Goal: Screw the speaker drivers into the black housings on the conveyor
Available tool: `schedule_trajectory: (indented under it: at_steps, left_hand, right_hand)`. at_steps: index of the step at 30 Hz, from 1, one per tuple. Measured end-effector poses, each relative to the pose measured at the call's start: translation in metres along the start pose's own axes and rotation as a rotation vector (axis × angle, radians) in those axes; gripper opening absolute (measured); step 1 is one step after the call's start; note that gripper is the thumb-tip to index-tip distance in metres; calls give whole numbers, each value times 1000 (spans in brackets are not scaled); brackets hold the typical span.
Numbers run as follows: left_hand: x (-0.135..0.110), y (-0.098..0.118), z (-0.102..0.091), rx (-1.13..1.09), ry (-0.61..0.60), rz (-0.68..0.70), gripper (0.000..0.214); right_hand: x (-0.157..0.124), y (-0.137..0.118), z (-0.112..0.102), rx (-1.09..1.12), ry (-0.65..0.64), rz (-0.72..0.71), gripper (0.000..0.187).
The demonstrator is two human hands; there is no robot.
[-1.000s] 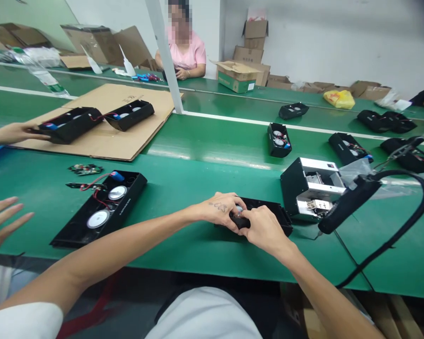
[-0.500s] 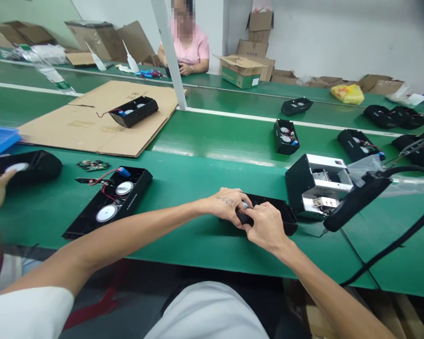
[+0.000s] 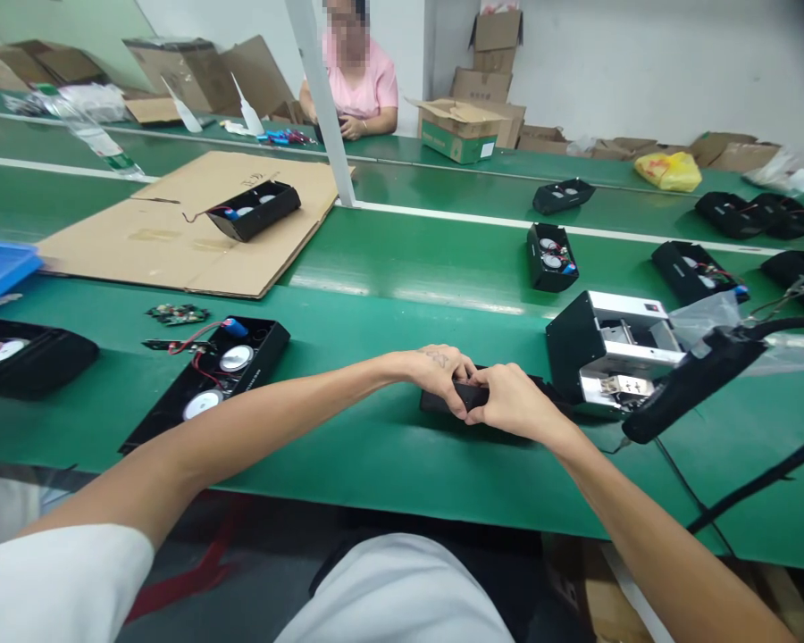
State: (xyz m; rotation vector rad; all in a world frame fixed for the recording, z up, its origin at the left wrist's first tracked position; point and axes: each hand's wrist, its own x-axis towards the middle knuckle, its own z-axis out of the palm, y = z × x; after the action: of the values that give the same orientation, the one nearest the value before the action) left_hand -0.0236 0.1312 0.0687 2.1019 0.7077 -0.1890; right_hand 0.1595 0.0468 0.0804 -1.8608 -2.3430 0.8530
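Observation:
Near the bench's front edge, both my hands are closed on a black speaker housing [image 3: 435, 405] lying on the green surface. My left hand [image 3: 442, 373] grips its near side from the left, thumb and fingers bent round the wall. From the right, my right hand [image 3: 517, 400] pinches the same wall, the two thumbs almost meeting. What the fingertips touch inside is hidden. Left of my hands lies an open speaker housing [image 3: 263, 368] with a white round speaker [image 3: 237, 358], a blue battery [image 3: 235, 328], red wires and a circuit board.
A black-and-silver machine [image 3: 607, 348] and a black-handled tool [image 3: 693, 384] with a cable stand at right. Cardboard [image 3: 174, 210] lies beyond a pile of circuit boards [image 3: 178, 314]. At far left, a co-worker's finger touches another housing [image 3: 46, 357]; another person [image 3: 365, 85] sits opposite.
My right hand has shifted slightly rightward and up, its fingers now less bunched over the housing. At far left, the co-worker's housing has moved down and left, with most of that hand leaving view.

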Motion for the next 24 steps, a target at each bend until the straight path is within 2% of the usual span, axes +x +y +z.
schedule_trajectory:
  at_steps: [8,10,12,13,14,15,16,18,19,20,21,22,24]
  left_hand:
    - [2,-3,2,-24,31,-5,30]
    - [-1,-3,5,-12,39,23,27]
    - [-8,-3,14,64,80,102,23]
    - [-13,-3,22,132,120,150,22]
    - [-19,-3,31,217,171,201,22]
    - [-24,-4,42,306,235,235,23]
    - [-30,-5,54,388,292,264,25]
    - [-38,-8,76,504,400,304,30]
    - [-42,-9,85,539,443,317,30]
    - [-44,-10,93,562,478,324,29]
    - [-45,-11,98,574,502,325,28]
    - [-46,-12,102,579,516,324,27]
    - [-46,-13,105,575,528,315,24]
  right_hand:
    - [5,-6,2,-23,62,55,20]
    - [-5,-9,5,-74,71,16,25]
    - [-25,-8,10,-107,89,-94,36]
    - [-37,-5,11,-92,139,-158,42]
    - [-50,0,12,-52,243,-199,45]
    - [-64,7,12,3,415,-202,44]
    - [-77,16,11,58,664,-140,40]
    - [-97,41,6,122,1199,102,43]
    - [-104,56,2,123,1381,230,56]
    - [-108,72,-3,113,1465,336,70]
    - [-109,88,-7,110,1455,413,81]
    - [-108,103,-11,131,1384,464,85]
    - [-102,130,-15,265,1251,496,80]
